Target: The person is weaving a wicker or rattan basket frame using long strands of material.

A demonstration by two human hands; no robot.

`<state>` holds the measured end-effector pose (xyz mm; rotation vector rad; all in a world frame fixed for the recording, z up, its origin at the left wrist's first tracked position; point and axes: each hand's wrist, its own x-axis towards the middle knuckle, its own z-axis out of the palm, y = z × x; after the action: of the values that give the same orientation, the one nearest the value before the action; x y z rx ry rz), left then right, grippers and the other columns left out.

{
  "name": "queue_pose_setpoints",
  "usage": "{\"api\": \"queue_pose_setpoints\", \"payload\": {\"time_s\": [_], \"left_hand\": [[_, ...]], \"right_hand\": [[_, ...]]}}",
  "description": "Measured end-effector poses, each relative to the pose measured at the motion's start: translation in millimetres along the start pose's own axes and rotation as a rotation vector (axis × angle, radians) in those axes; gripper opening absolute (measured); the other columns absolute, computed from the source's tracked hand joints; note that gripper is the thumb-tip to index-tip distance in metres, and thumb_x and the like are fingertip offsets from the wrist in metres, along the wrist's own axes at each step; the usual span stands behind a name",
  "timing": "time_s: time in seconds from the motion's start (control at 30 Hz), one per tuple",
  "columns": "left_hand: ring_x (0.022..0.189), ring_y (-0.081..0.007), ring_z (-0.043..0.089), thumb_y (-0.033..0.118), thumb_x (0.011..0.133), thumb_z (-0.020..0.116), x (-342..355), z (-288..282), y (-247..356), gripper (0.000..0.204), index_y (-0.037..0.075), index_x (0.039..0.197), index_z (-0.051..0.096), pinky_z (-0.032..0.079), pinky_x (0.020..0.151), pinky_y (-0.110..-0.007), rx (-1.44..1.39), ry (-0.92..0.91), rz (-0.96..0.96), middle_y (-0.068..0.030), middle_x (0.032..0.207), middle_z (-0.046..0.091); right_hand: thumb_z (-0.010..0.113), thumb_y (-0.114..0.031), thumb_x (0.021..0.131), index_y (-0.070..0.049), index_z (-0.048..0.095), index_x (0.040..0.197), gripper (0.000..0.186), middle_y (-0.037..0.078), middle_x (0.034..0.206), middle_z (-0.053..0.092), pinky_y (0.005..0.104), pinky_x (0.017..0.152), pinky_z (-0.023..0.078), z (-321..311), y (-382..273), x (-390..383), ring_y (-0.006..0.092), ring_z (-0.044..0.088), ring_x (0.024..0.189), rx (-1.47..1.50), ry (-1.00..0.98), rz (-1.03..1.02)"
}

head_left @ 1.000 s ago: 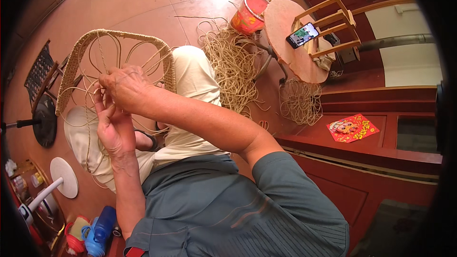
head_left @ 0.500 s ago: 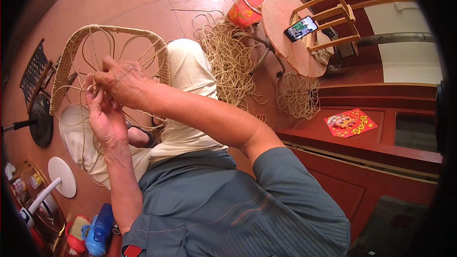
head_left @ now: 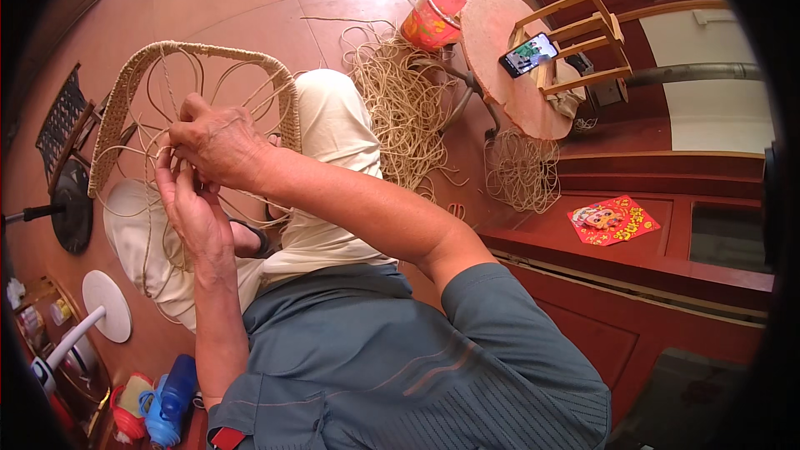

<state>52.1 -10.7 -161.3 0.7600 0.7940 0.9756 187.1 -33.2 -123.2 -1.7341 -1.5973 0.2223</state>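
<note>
At nine o'clock, the right hand [head_left: 221, 146] pinches the open, partly woven cord basketwork [head_left: 288, 110], while the left hand [head_left: 197, 215] meets it from six o'clock, grip too hidden to tell.

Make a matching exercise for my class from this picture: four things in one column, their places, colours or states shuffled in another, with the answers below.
Column one
1. Woven piece
2. Phone
3. Bucket
4. Larger cord heap

Column two
A. Mainly red, beside the round tabletop
B. Spread over the floor
C. Tan, with a curved rim
D. Screen lit, at the wooden rack

Right pairs: 1-C, 2-D, 3-A, 4-B.
</note>
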Motion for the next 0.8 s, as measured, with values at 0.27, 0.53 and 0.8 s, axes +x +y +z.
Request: {"api": "queue_pose_setpoints", "payload": {"time_s": [0.27, 0.53, 0.8], "left_hand": [[0.084, -0.0025, 0.055, 0.009, 0.111, 0.059, -17, 33, 1, 0.046, 0.009, 0.156, 0.051, 0.044, 0.067, -0.021, 0.153, 0.103, 0.132, -0.0016, 0.119, 0.069], [0.094, -0.0071, 0.065, 0.013, 0.114, 0.061, -11, 28, -10, 0.048, 0.004, 0.158, 0.048, 0.051, 0.071, -0.022, 0.195, 0.124, 0.211, -0.006, 0.128, 0.071], [0.138, -0.0251, 0.062, 0.018, 0.113, 0.064, -32, 20, 7, 0.063, 0.002, 0.167, 0.036, 0.061, 0.103, -0.037, 0.318, -0.074, 0.224, -0.0195, 0.16, 0.051]], "right_hand": [[0.07, -0.031, 0.093, -0.013, 0.083, 0.1, 0.023, 0.012, 0.104, 0.076, 0.0509, 0.081, 0.062, 1, -4, 11, 0.0361, 0.077, 0.091, -0.039, -0.075, 0.098], [0.068, -0.029, 0.087, -0.011, 0.084, 0.098, 0.026, 0.017, 0.105, 0.08, 0.0525, 0.084, 0.061, -13, -20, 23, 0.0396, 0.079, 0.095, -0.067, -0.225, 0.178], [0.07, -0.027, 0.086, -0.01, 0.084, 0.099, 0.026, 0.019, 0.097, 0.081, 0.0534, 0.084, 0.061, -8, -11, 26, 0.0412, 0.079, 0.094, -0.083, -0.216, 0.172]]}}
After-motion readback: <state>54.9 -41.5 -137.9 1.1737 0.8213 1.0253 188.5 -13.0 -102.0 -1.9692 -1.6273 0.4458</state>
